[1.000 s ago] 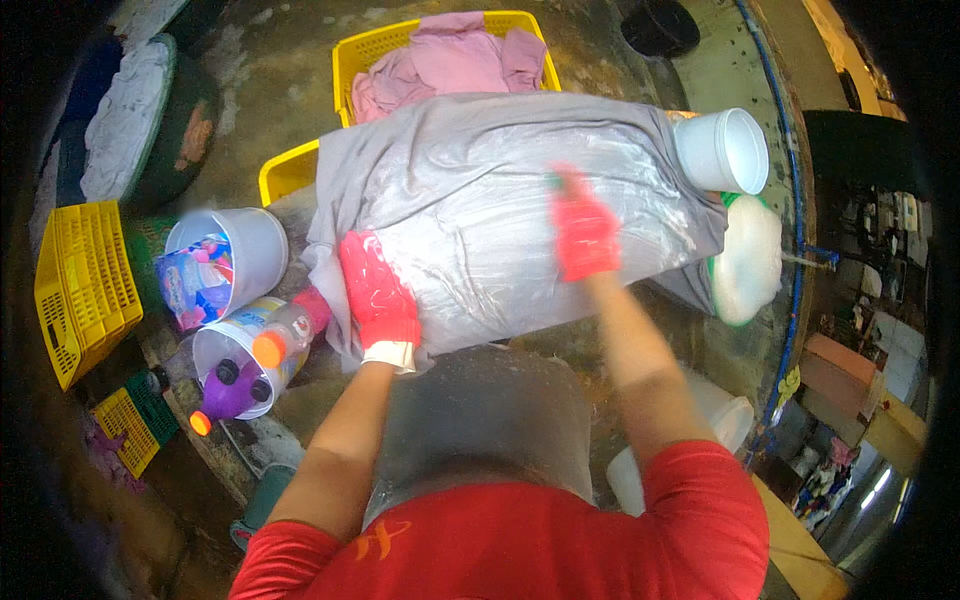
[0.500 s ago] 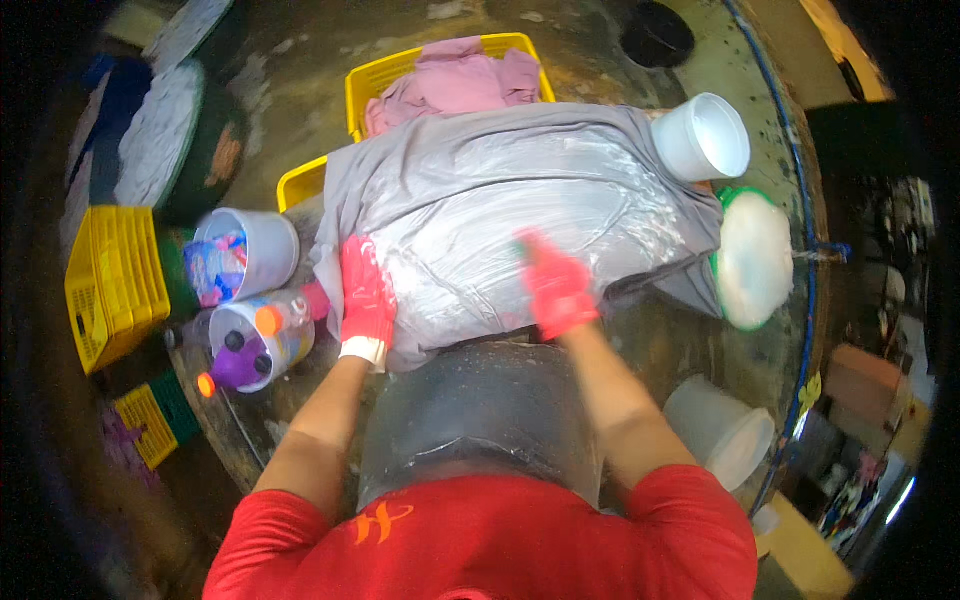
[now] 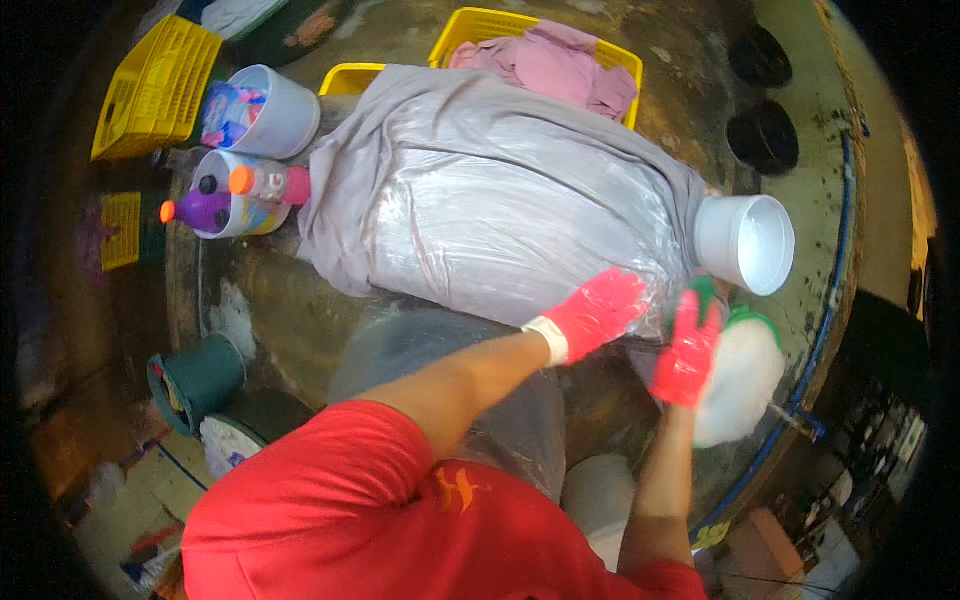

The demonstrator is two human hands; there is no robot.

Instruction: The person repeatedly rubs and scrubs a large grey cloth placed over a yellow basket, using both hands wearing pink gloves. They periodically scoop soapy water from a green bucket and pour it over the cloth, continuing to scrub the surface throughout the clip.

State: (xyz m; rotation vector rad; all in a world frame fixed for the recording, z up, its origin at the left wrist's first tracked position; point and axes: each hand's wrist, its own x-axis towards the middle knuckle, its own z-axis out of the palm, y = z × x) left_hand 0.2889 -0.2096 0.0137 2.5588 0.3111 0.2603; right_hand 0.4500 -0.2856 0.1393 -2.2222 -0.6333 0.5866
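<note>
A large grey wet cloth (image 3: 490, 215) lies spread across the middle of the frame on a wet concrete counter (image 3: 270, 290). Behind it, at the upper middle, a yellow plastic crate (image 3: 500, 25) holds a pink garment (image 3: 545, 65). To the cloth's right sits a white plastic bucket (image 3: 745, 243); just below that, a foamy basin (image 3: 740, 375). The left hand (image 3: 597, 313) rests on the cloth's lower right edge, the right hand (image 3: 688, 350) just beside it. At upper left, two white tubs (image 3: 275, 120) hold plastic bottles (image 3: 235, 190), with a second yellow crate (image 3: 155, 85) farther left.
</note>
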